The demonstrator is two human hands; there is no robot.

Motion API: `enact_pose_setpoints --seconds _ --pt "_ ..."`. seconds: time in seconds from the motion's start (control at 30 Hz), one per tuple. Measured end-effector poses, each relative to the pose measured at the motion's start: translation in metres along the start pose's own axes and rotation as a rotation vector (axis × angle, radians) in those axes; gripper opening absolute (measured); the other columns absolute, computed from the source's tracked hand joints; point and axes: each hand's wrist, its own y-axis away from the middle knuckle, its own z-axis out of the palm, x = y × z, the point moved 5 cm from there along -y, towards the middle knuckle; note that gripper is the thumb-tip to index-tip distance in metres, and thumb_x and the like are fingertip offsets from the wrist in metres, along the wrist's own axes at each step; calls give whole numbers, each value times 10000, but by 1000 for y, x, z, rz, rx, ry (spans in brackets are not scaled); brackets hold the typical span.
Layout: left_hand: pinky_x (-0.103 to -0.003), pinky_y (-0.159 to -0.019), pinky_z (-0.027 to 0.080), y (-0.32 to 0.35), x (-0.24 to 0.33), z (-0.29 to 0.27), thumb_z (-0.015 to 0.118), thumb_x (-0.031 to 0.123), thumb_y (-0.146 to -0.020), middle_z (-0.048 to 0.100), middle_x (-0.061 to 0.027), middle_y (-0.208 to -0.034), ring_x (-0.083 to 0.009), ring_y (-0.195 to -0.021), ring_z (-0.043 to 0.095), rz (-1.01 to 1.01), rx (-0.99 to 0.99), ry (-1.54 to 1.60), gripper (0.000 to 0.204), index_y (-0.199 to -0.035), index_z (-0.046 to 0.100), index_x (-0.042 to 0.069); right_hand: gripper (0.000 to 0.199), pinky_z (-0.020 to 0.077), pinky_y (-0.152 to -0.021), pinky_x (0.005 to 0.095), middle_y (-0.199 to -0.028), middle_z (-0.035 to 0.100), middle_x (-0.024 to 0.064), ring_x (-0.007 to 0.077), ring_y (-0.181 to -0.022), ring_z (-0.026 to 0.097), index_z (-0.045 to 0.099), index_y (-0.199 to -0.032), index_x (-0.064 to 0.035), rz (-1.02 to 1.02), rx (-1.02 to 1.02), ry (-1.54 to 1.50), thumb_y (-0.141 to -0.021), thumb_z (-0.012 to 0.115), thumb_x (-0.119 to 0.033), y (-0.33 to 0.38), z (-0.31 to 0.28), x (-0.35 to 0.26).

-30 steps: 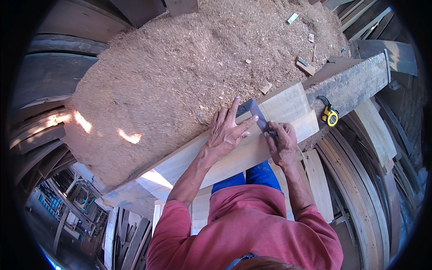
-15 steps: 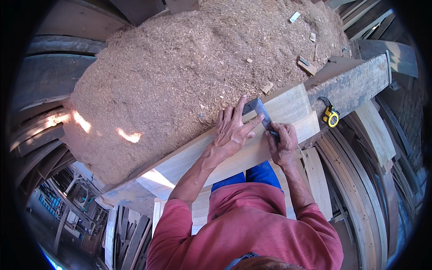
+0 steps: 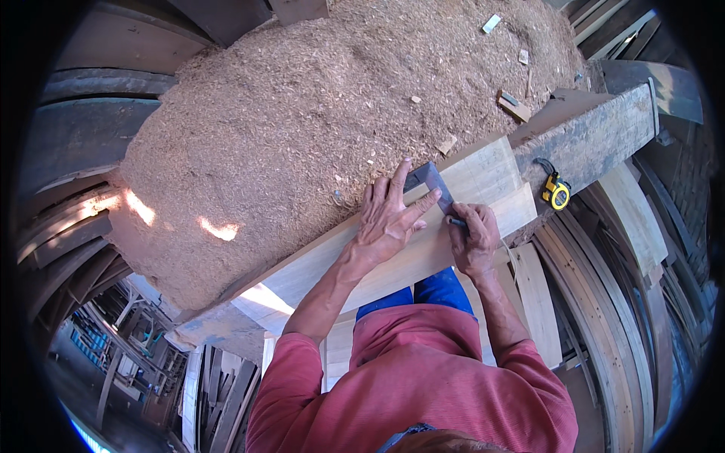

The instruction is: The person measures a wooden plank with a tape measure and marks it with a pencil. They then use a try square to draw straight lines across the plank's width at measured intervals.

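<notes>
A pale wooden board (image 3: 498,215) lies slantwise in front of me, with another plank (image 3: 483,162) along its far side. On the wood rests a dark metal try square (image 3: 436,181). My left hand (image 3: 385,225) is spread over it, fingers stretched out, the index finger reaching onto the blade. Just right of the square, my right hand (image 3: 477,238) pinches a short dark pencil-like marker (image 3: 456,221) close to the blade's near end. Its tip is too small to make out.
A yellow tape measure (image 3: 557,193) sits on the thick timber beam (image 3: 596,143) at the right. Beyond the boards spreads a heap of sawdust (image 3: 302,113) with small wood offcuts (image 3: 513,106). Long planks (image 3: 596,302) stand at the right, and dark timber (image 3: 91,124) is stacked at the left.
My right hand has turned slightly, so more of the dark marker shows beside the square. My left hand and the square keep their place on the board.
</notes>
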Motion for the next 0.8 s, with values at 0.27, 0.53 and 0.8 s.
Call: enact_pose_setpoints --seconds 0.27,0.53,0.8 --pt "-528 -1070 456 -1 0 -1 924 284 -829 338 -274 -1715 -394 -1278 518 -1 -8 2 745 -1523 683 407 494 560 -788 435 -999 753 124 325 -886 702 765 -1232 -35 1 -8 -17 -747 763 62 -1 0 0" --pt "-525 -1070 462 -1 2 -2 932 256 -822 355 -272 -1702 -396 -1268 518 7 2 -14 760 -1524 682 406 442 558 -779 428 -972 752 118 317 -883 707 775 -1198 -37 20 -1 -30 -766 777 56 -4 -2 -4" --pt "-517 -1087 465 -1 1 -2 937 248 -813 359 -275 -1697 -400 -1263 517 30 11 -11 771 -1527 681 388 438 546 -762 422 -944 738 114 316 -851 693 772 -1177 -34 -3 -1 -37 -749 775 57 -6 -4 -5"
